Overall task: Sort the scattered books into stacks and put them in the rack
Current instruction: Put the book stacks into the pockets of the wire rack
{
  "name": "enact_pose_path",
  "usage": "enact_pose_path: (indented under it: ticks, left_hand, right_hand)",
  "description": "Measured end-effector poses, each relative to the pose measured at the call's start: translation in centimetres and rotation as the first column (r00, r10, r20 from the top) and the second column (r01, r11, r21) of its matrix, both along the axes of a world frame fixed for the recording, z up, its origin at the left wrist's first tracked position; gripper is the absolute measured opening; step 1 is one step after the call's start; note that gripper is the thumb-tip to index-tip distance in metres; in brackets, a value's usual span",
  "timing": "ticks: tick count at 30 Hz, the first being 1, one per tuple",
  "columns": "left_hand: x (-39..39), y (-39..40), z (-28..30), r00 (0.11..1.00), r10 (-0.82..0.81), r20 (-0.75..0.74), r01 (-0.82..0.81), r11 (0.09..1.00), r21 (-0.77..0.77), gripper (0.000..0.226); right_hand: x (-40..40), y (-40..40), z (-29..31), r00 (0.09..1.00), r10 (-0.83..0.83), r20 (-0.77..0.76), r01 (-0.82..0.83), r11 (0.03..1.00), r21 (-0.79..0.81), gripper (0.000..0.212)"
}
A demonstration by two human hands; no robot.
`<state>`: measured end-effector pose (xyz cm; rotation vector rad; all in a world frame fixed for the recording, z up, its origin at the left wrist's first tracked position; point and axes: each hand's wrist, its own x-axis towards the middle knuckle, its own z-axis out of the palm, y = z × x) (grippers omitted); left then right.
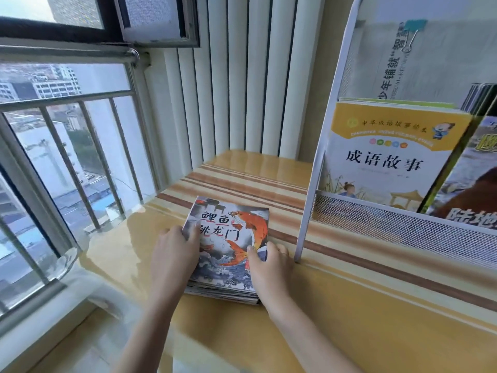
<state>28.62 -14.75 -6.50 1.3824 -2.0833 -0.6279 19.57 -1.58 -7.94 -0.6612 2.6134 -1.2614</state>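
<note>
Item: stack of thin picture books (227,249), laid flat on the yellow striped table (349,305), a carp-and-waves cover uppermost. Position: just beside the foot of the white mesh rack (403,219), which stands at 3 o'clock from the stack.

Left hand (174,254): laid against the stack's 9 o'clock edge, thumb on the top cover, the remaining fingers curled round the side; clamped on the stack.

Right hand (269,265): set at the 4 o'clock corner, thumb pressed on the cover, fingers wrapped over the right edge; likewise clamped on the stack.

Rack contents: a yellow idiom-story book (387,157) stood upright in the lower tier, a dark-covered animal book (473,184) touching it at 3 o'clock. Behind, in the upper tier, a pale sheet held by a green binder clip (412,33) is seen.

Step judged in hand: the stack is being squared and gripped for lifting into the rack.

Handling notes: the lower books are seen fanned slightly at the 6 o'clock edge, so the sides are best pressed inward and the edges tapped level before any lift. Thin, glossy covers are judged liable to slide; firm pressure from both sides and support beneath are advised. The stack is best raised over the mesh front and lowered upright. Free room in the rack cannot be told.

Surroundings: a barred window (67,157) at 10 o'clock.
</note>
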Motion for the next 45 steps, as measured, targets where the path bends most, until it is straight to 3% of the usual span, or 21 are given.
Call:
enact_pose_path:
  ticks: [3, 6, 8, 12, 14, 16, 21, 24, 27, 30, 36, 40, 45]
  left_hand:
    - [0.1, 0.5, 0.9, 0.99, 0.009, -0.144, -0.012, 1.0, -0.023, 0.044]
    - [0.3, 0.4, 1.8, 0.901, -0.053, -0.43, 0.088, 0.994, 0.063, 0.033]
    - [0.7, 0.4, 2.7, 0.824, -0.11, -0.556, 0.199, 0.975, 0.102, 0.038]
    - [0.9, 0.7, 4.7, 0.668, -0.28, -0.689, 0.354, 0.935, -0.037, 0.041]
    - [1.0, 0.6, 5.0, 0.625, -0.366, -0.69, 0.365, 0.918, -0.156, 0.044]
    - [1.3, -0.1, 4.7, 0.649, -0.419, -0.635, 0.372, 0.903, -0.216, 0.053]
    - [1.7, -0.3, 3.6, 0.515, -0.391, -0.763, 0.526, 0.847, -0.078, 0.084]
    - [1.5, -0.9, 3.0, 0.542, -0.395, -0.742, 0.552, 0.833, -0.04, 0.101]
    - [1.2, -1.0, 2.8, 0.529, -0.411, -0.743, 0.583, 0.812, -0.035, 0.088]
    - [0.5, -0.4, 3.0, 0.542, -0.404, -0.737, 0.514, 0.853, -0.09, 0.052]
    - [-0.2, 0.2, 5.3, 0.483, -0.413, -0.773, 0.413, 0.885, -0.215, 0.041]
    - [-1.3, 1.1, 11.1, 0.385, -0.483, -0.786, 0.365, 0.862, -0.351, 0.033]
    - [-5.4, 3.5, 19.6, 0.16, -0.592, -0.79, 0.385, 0.774, -0.502, 0.027]
  right_hand:
    - [0.2, -0.1, 0.6, 0.999, 0.037, -0.021, -0.04, 0.986, -0.161, 0.019]
    - [0.3, -0.2, 3.0, 0.971, 0.128, 0.201, -0.038, 0.917, -0.397, 0.017]
    - [0.2, -0.2, 4.2, 0.933, 0.217, 0.288, -0.03, 0.841, -0.54, 0.023]
    - [-0.2, -0.7, 5.1, 0.948, 0.308, 0.075, -0.185, 0.73, -0.658, 0.025]
    - [-1.1, -1.1, 5.4, 0.946, 0.325, 0.011, -0.224, 0.677, -0.701, 0.028]
    - [-2.2, -1.0, 5.4, 0.925, 0.38, -0.017, -0.276, 0.641, -0.716, 0.027]
    - [-3.0, -0.1, 4.7, 0.851, 0.523, 0.054, -0.344, 0.632, -0.695, 0.05]
    - [-3.2, -0.6, 5.2, 0.858, 0.509, 0.068, -0.339, 0.662, -0.668, 0.066]
    - [-3.1, -1.2, 5.4, 0.868, 0.493, 0.057, -0.34, 0.675, -0.655, 0.041]
    - [-2.9, -1.3, 5.5, 0.856, 0.514, 0.049, -0.349, 0.646, -0.679, 0.016]
    - [-3.2, -0.8, 8.3, 0.855, 0.517, -0.038, -0.399, 0.61, -0.685, 0.032]
    - [-3.9, 0.4, 14.5, 0.865, 0.465, -0.188, -0.46, 0.587, -0.666, 0.017]
    - [-5.2, 3.9, 23.7, 0.887, 0.202, -0.414, -0.452, 0.556, -0.697, 0.03]
